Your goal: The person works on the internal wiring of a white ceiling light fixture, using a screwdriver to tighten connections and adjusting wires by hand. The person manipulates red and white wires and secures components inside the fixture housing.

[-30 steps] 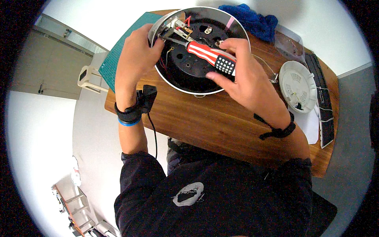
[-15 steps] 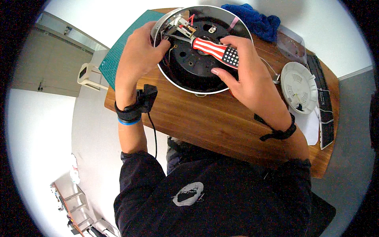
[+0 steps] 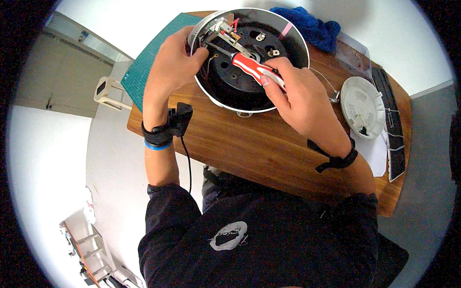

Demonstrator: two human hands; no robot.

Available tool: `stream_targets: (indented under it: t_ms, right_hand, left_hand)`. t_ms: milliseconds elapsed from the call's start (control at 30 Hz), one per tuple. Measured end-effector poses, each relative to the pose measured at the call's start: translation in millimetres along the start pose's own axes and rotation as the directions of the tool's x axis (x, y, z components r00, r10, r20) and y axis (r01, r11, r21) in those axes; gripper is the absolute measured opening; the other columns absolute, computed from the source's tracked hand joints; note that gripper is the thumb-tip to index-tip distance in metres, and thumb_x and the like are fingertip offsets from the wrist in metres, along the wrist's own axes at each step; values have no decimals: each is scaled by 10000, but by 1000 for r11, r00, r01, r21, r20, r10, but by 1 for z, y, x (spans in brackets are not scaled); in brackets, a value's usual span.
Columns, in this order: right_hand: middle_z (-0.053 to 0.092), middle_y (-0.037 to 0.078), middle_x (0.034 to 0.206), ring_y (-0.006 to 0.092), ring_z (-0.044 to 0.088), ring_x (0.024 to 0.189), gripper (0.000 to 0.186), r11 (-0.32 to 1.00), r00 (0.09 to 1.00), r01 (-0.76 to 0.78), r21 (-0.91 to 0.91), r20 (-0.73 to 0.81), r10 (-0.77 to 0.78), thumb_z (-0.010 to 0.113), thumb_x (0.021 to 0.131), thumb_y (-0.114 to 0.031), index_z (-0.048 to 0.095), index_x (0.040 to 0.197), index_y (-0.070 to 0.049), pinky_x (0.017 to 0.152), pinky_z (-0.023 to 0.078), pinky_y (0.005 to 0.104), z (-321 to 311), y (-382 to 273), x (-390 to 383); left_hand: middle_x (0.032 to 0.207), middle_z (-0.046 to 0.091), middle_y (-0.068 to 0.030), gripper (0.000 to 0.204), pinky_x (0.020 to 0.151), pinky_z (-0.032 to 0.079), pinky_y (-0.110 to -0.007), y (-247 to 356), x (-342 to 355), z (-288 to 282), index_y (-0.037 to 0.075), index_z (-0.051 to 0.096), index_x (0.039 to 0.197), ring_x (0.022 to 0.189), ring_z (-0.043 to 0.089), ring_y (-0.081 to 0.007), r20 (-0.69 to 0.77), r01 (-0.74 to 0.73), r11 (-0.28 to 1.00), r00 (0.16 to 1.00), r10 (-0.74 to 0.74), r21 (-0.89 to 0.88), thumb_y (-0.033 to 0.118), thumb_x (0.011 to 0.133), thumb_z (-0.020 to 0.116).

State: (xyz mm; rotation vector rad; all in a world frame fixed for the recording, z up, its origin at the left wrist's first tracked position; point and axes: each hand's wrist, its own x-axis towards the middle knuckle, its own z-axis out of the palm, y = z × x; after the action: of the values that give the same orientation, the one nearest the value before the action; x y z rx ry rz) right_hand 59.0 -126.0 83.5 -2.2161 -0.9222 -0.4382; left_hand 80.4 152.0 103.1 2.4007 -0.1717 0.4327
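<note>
A round, white-rimmed appliance housing (image 3: 297, 47) lies open side up on the table, black inside. My right hand (image 3: 307, 98) is closed round the red-and-white handle of a screwdriver (image 3: 247, 67). Its shaft slants up and left inside the housing, toward a pale bracket with a lever and red wire (image 3: 225, 32). The tip is hard to make out near my left thumb. Gripping the housing's left wall is my left hand (image 3: 174, 65), thumb inside the rim and the other fingers mostly hidden behind it. Small metal terminals (image 3: 273, 53) show on the black base.
A white vented round cover (image 3: 362, 108) lies at the right, beside a black keyboard-like strip (image 3: 394, 129) and a white sheet (image 3: 377, 161). Behind are a blue cloth (image 3: 307, 29) and a clear plastic tray (image 3: 354, 55). A green cutting mat (image 3: 144, 65) lies at the left.
The screwdriver handle has turned: its starred end has gone from sight under my right fingers, which now wrap further round it. The housing has shifted slightly; my left hand stays on its rim.
</note>
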Motion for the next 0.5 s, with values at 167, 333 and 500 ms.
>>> stream_targets:
  t_ms: [167,333,500]
  right_hand:
    - [640,203,1030,413,651,909,324,996,998,49,78,-52,-45,727,964,-182,567,1202,-30,794,505,499,1,0,-1]
    - [550,212,1152,443,583,1067,388,988,988,117,96,-115,-106,746,930,-98,526,1243,-30,914,493,490,4,2,2]
    - [582,199,1132,429,655,981,355,994,998,33,109,-48,-27,728,947,-111,543,1248,-69,805,546,485,1,-2,0]
  left_hand:
    - [1089,769,-186,486,900,569,-358,12,-1,-6,-62,616,1366,981,730,-222,78,46,997,996,-51,64,75,902,664]
    - [936,735,-230,404,817,556,-410,-3,-3,0,-8,686,1241,840,713,-317,-14,-12,998,1000,11,-62,147,869,663]
    - [946,732,-247,395,812,558,-419,-14,-1,6,-7,687,1235,836,711,-345,-40,-50,996,998,47,-77,136,868,652]
